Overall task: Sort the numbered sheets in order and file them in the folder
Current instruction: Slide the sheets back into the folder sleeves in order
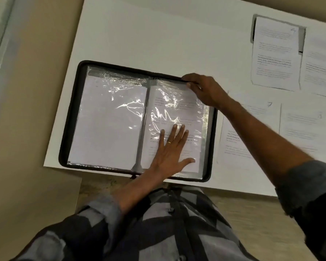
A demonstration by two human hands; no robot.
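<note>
We press the left hand (169, 147) flat, fingers spread, on the sheet (158, 113) inside the zip folder (120, 67). The right hand (201, 89) fingers pinch the sleeve (177, 85) at its top corner. Sheet 4 (275, 53) and sheet 7 (252, 113) lie right of the folder. The risk we see: the crinkled plastic could snag and crease the page.

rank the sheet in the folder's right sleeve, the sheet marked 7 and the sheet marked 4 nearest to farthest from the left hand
1. sheet in the right sleeve: inside the folder, pressed under the left hand
2. sheet marked 7: on the table, right of the folder
3. sheet marked 4: far right of the table
</note>
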